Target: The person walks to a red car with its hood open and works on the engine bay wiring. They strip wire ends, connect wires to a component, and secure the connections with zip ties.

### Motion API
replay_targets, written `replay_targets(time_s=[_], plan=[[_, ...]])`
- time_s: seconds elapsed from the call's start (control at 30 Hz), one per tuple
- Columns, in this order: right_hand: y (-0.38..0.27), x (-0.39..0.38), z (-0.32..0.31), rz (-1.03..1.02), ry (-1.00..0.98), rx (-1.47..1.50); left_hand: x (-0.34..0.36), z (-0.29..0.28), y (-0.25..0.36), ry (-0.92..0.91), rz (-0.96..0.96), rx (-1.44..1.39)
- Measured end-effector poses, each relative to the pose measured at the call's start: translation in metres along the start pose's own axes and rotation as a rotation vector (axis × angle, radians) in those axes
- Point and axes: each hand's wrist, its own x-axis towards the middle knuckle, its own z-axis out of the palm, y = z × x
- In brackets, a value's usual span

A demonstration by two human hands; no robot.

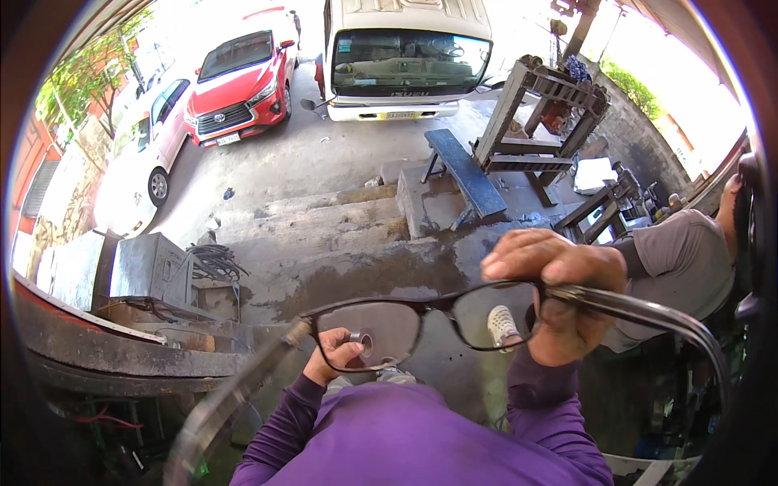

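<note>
A pair of dark-framed eyeglasses [433,306] spans the middle of the view, close up, with both temple arms unfolded toward me. My right hand [567,296] is closed on the frame at the right hinge, thumb and fingers pinching it. Lower and farther left, partly seen through the left lens, my left hand [328,360] grips a small metal ring or short sleeve [365,343] with a dark outer edge. Purple sleeves cover both my forearms.
A person in a grey shirt [685,255] is bent over at the right, beside machine parts. Ahead are a blue bench [466,174], a steel press frame [531,121], a white truck [409,69] and a red car [243,81]. A metal box [150,267] and coiled cable [217,263] lie left.
</note>
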Motion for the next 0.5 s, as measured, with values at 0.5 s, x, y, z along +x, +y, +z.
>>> replay_targets(time_s=[0.5], plan=[[0.033,-0.002,-0.036,-0.103,-0.183,0.439,0.029,0.045,0.071,-0.003,-0.043,0.169]])
